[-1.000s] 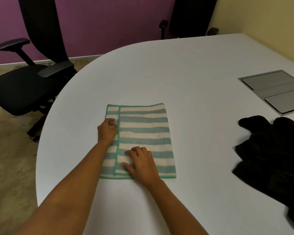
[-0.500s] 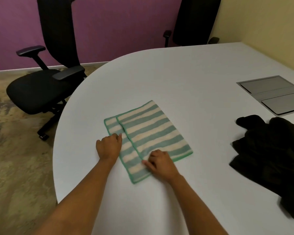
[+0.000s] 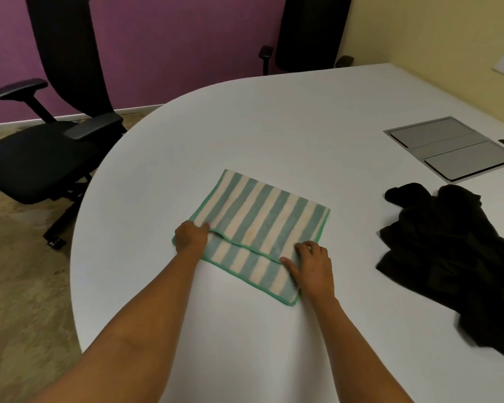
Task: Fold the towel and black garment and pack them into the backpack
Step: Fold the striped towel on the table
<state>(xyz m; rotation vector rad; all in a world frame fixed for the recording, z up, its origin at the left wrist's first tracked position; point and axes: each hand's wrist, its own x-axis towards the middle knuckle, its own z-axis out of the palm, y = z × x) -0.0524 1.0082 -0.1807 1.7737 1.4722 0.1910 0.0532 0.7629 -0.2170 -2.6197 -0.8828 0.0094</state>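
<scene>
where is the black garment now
In the head view the black garment lies crumpled on the table, right of the striped towel, near the grey panel.

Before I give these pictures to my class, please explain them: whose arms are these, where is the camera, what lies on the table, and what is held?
There is no machine here. A person wears a camera on the head, and it looks down at their own two bare hands. On the white table lies a striped towel, partly folded. The left hand grips the towel's left edge. The right hand rests on its near right part with bent fingers, so I cannot tell its grip. A black garment lies crumpled to the right, untouched.
</scene>
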